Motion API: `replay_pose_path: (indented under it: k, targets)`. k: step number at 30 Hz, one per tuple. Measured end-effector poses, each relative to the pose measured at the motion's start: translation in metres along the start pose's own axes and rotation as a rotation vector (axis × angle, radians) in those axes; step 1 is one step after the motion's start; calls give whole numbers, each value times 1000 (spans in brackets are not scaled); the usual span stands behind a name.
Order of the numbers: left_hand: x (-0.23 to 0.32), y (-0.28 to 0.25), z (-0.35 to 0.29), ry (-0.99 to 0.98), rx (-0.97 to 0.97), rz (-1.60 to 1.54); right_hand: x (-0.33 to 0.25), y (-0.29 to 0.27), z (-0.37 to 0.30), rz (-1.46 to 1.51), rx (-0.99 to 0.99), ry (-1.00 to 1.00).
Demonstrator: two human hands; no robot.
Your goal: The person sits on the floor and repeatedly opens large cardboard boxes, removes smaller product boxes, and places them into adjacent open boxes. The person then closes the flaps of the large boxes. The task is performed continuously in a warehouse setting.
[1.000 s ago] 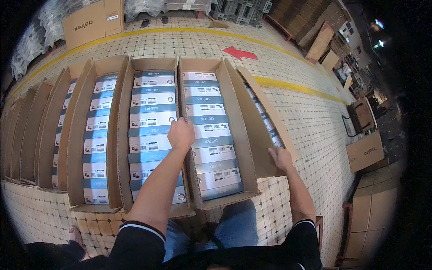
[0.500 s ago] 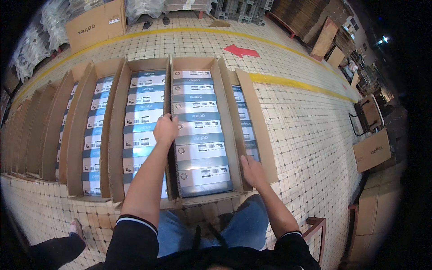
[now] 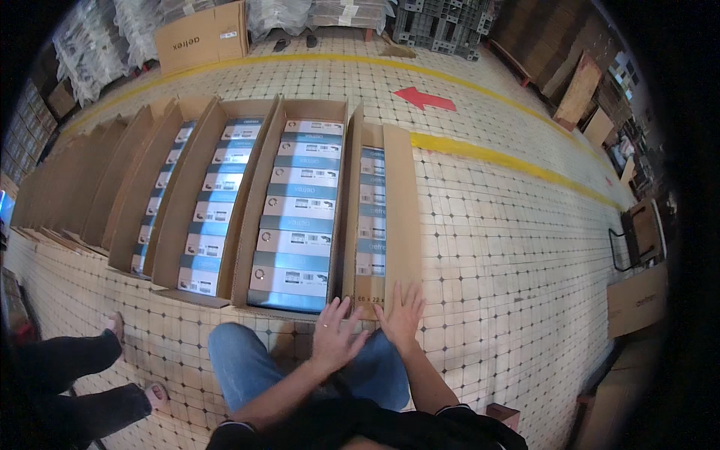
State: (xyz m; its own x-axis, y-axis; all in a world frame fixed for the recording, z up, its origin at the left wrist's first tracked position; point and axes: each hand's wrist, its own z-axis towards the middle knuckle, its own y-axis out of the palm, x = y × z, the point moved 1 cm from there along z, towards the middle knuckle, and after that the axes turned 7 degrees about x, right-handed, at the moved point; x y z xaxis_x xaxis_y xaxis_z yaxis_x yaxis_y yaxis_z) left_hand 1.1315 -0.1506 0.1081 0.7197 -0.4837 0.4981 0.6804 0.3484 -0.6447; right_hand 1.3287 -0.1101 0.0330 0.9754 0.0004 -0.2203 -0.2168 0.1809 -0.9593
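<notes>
Long brown cartons stand in a row, filled with blue-and-white shoe boxes (image 3: pixel 296 241). At the near end of the rightmost carton (image 3: pixel 400 217), a small end flap (image 3: pixel 367 289) lies folded inward over the contents. Over the near corner between this carton and its open neighbour (image 3: pixel 244 255) is my left hand (image 3: pixel 337 336), fingers spread, a ring on one finger. My right hand (image 3: pixel 403 319) rests flat with stretched fingers against the near end of the rightmost carton's right long flap. Neither hand grips anything.
Leftward, more cartons (image 3: pixel 82 180) have their long flaps up. A person's legs (image 3: pixel 90 409) stand at the lower left. Tiled floor (image 3: pixel 487 255) with a red arrow (image 3: pixel 425 98) and yellow lines lies right and beyond. A plastic-wrapped stack (image 3: pixel 277 22) and dark pallets (image 3: pixel 442 26) stand far off.
Both hands have come to the near end of the rightmost carton. My left hand has let go of the flap between two cartons. The view has shifted, and the other person's legs show more.
</notes>
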Motion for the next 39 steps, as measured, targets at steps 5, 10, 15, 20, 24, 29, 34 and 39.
replay_pose_path:
  k: [5, 10, 15, 20, 24, 29, 34, 39]
  targets:
    - [2, 29, -5, -119, -44, 73, 6, 12, -2, 74, 8, 61]
    - [13, 26, -36, -18, -12, -82, 31, -12, 0, 504, 199, 128]
    - [25, 34, -53, -172, -41, -245, 74, -38, 2, 779, 189, 367]
    - [16, 50, -32, -426, 69, -354, 82, -36, 1, 927, 307, 456]
    - [3, 68, -16, -822, 0, -406, 67, -27, -8, 753, 327, 310]
    - [-5, 72, 6, -971, -39, -394, 60, -25, -15, 430, 9, 433]
    - [40, 23, 74, -1131, -138, -1203, 73, -60, 25, 229, 126, 68]
    - [83, -13, 146, -36, 61, -201, 48, -123, 82, 184, 235, 30]
